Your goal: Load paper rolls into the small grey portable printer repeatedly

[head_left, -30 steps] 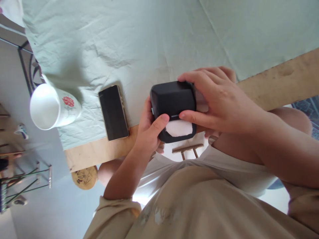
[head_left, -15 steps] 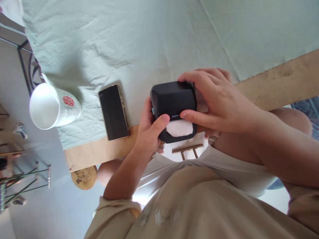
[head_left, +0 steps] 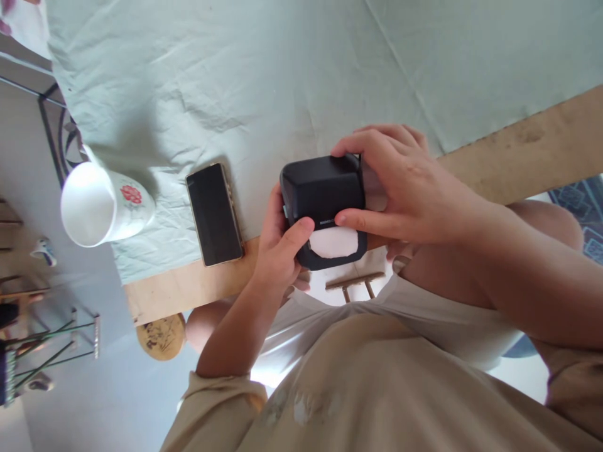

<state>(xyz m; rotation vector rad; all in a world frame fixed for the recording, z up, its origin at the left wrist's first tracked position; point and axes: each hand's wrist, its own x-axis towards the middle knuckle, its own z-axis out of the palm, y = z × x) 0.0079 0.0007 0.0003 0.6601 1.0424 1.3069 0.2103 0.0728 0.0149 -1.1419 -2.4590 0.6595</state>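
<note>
A black boxy case (head_left: 323, 191) with rounded corners and small pale lettering is held over the table's near edge. Below the lettering is a white rounded area (head_left: 333, 242) framed in black; whether it is a surface or an opening I cannot tell. My left hand (head_left: 281, 248) grips the left side, thumb on the front and fingers partly hidden behind. On the other side, my right hand (head_left: 400, 182) holds the case between the thumb on its front and a fingertip at its top edge.
A dark-screened phone (head_left: 215, 215) lies on the pale green tablecloth (head_left: 264, 81). Left of it a white mug (head_left: 134, 210) with a red flower print stands near the table's left edge. A round stool (head_left: 162, 337) and a green metal frame (head_left: 56, 351) are on the floor.
Both hands and the black case have shifted slightly left together. The grip looks the same. The view has moved a little, and the phone has stayed in place.
</note>
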